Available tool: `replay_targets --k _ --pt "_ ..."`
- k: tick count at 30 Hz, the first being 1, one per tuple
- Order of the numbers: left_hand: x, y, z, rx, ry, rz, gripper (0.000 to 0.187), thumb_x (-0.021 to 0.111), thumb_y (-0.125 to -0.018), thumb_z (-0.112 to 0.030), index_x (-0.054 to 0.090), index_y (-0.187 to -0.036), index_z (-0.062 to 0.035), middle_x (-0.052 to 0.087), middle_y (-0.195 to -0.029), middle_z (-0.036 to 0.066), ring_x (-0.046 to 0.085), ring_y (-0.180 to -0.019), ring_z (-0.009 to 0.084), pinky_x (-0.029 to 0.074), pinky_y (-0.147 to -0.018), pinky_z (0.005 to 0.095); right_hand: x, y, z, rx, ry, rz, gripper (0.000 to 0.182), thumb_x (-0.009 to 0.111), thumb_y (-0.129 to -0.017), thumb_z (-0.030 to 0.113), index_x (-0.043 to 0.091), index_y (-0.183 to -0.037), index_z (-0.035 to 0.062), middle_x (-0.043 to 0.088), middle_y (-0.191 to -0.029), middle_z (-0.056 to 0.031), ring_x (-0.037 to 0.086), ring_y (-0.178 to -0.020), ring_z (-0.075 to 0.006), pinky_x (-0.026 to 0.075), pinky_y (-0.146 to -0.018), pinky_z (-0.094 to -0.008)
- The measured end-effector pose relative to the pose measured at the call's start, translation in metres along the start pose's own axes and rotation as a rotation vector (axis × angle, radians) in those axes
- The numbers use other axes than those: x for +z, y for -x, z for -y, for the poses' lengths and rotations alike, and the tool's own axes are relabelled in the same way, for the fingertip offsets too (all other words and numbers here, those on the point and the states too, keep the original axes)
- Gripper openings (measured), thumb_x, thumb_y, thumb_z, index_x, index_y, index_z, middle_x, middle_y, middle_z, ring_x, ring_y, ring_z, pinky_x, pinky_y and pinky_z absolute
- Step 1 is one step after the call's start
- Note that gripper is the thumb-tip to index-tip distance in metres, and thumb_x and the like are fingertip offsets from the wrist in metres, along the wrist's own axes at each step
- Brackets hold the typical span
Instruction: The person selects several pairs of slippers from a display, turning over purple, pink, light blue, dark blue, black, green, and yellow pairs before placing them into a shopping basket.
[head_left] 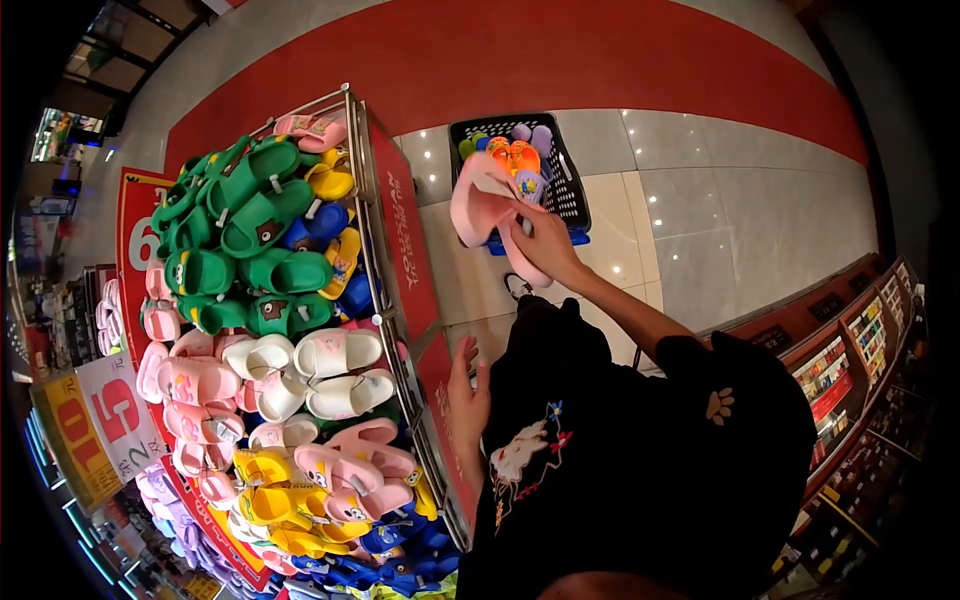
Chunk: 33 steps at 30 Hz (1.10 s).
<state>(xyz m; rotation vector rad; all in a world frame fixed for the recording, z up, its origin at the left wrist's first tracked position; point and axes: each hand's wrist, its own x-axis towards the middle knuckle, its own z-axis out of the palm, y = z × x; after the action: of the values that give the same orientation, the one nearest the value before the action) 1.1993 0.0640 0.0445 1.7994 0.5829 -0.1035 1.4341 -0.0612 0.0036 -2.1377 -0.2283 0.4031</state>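
My right hand (548, 246) is closed on a pair of pink slippers (480, 208), held up in front of the basket and hiding part of it. The black basket (574, 200) sits on the floor, with orange slippers (522, 156), purple slippers (541, 139) and something green in it. Beside the display stand's rail, my left hand (468, 395) hangs with nothing in it, fingers extended and thumb apart. Nearest to it on the stand are white slippers (345, 393) and pink slippers (352, 470).
To the left, a metal-railed stand (392, 330) is heaped with green slippers (262, 225), yellow slippers (280, 505) and blue ones. Price signs (112, 405) line its far side. Low shelves (840, 370) with packaged goods run along the right. Tiled floor (700, 215) lies ahead.
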Motion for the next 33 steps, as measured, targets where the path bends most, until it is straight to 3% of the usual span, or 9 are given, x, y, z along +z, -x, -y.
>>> replay_targets --k 3,7,14,16,18,22,25,28,33 --pt "0.032 -0.017 -0.020 -0.066 0.084 -0.009 0.051 0.049 -0.096 -0.021 0.030 -0.141 -0.0039 0.049 -0.132 0.020 0.052 -0.119 0.0302 0.040 -0.098 0.0366 -0.003 -0.064 -0.029 -0.427 0.059 -0.265 0.032 0.059 -0.078 0.007 0.061 -0.109 -0.0021 0.063 -0.085 -0.0216 0.062 -0.077 -0.0353 0.048 -0.068 -0.0421" --pt "0.052 -0.030 -0.032 -0.111 0.000 -0.002 0.058 0.049 -0.096 -0.014 0.021 -0.145 -0.0065 0.044 -0.137 0.020 0.050 -0.120 0.0290 0.040 -0.100 0.0372 -0.011 -0.134 -0.059 -0.568 0.122 -0.320 0.029 0.059 -0.078 0.005 0.061 -0.107 0.0022 0.061 -0.078 -0.0172 0.061 -0.072 -0.0330 0.048 -0.065 -0.0398" --pt "0.065 -0.052 -0.034 -0.096 -0.086 -0.111 0.062 0.051 -0.095 -0.026 0.022 -0.145 -0.0035 0.045 -0.134 0.024 0.052 -0.118 0.0341 0.040 -0.098 0.0391 0.002 -0.208 -0.128 -0.602 0.195 -0.186 0.024 0.059 -0.079 0.012 0.062 -0.101 0.0045 0.058 -0.100 -0.0177 0.060 -0.085 -0.0352 0.050 -0.071 -0.0446" --pt "0.070 -0.064 -0.031 -0.069 -0.184 -0.062 0.062 0.051 -0.095 -0.026 0.022 -0.145 -0.0045 0.046 -0.134 0.024 0.052 -0.117 0.0346 0.042 -0.097 0.0397 0.018 -0.228 -0.162 -0.389 0.475 0.001 0.029 0.058 -0.080 0.016 0.064 -0.107 0.0073 0.059 -0.102 -0.0173 0.061 -0.087 -0.0344 0.050 -0.074 -0.0427" --pt "0.072 -0.073 -0.028 -0.037 -0.246 -0.027 0.060 0.051 -0.095 -0.026 0.025 -0.144 -0.0053 0.047 -0.133 0.023 0.053 -0.116 0.0344 0.042 -0.096 0.0396 0.031 -0.222 -0.178 -0.260 0.570 0.086 0.027 0.057 -0.081 0.022 0.065 -0.102 0.0082 0.062 -0.097 -0.0168 0.062 -0.085 -0.0341 0.050 -0.072 -0.0453" --pt "0.079 -0.093 -0.017 -0.047 -0.256 0.106 0.054 0.051 -0.094 -0.026 0.034 -0.141 -0.0055 0.049 -0.131 0.021 0.053 -0.115 0.0345 0.042 -0.097 0.0392 0.042 -0.143 -0.163 -0.217 0.253 0.354 0.026 0.058 -0.082 0.031 0.069 -0.086 0.0074 0.067 -0.082 -0.0160 0.064 -0.079 -0.0333 0.050 -0.068 -0.0459" --pt "0.081 -0.109 0.005 0.055 -0.357 0.137 0.049 0.052 -0.093 -0.027 0.041 -0.136 -0.0061 0.052 -0.124 0.021 0.053 -0.111 0.0378 0.043 -0.094 0.0412 0.028 -0.064 -0.127 -0.192 0.250 0.657 0.049 0.052 -0.086 0.052 0.066 -0.100 0.0069 0.066 -0.091 -0.0189 0.063 -0.083 -0.0371 0.050 -0.076 -0.0457" --pt "0.077 -0.134 0.015 0.125 -0.373 0.186 0.047 0.054 -0.092 -0.025 0.043 -0.133 -0.0058 0.054 -0.122 0.020 0.054 -0.107 0.0383 0.044 -0.091 0.0424 0.039 -0.029 -0.132 -0.437 0.357 0.367 0.040 0.065 -0.079 0.039 0.064 -0.100 0.0045 0.066 -0.083 -0.0192 0.065 -0.080 -0.0351 0.051 -0.071 -0.0449" --pt "0.054 -0.191 0.006 0.141 -0.439 0.315 0.048 0.054 -0.091 -0.026 0.043 -0.133 -0.0045 0.055 -0.121 0.021 0.053 -0.110 0.0392 0.043 -0.094 0.0414 0.040 -0.052 -0.123 -0.320 0.623 0.592 0.033 0.068 -0.074 0.028 0.063 -0.096 0.0037 0.065 -0.073 -0.0173 0.065 -0.068 -0.0350 0.052 -0.062 -0.0443"
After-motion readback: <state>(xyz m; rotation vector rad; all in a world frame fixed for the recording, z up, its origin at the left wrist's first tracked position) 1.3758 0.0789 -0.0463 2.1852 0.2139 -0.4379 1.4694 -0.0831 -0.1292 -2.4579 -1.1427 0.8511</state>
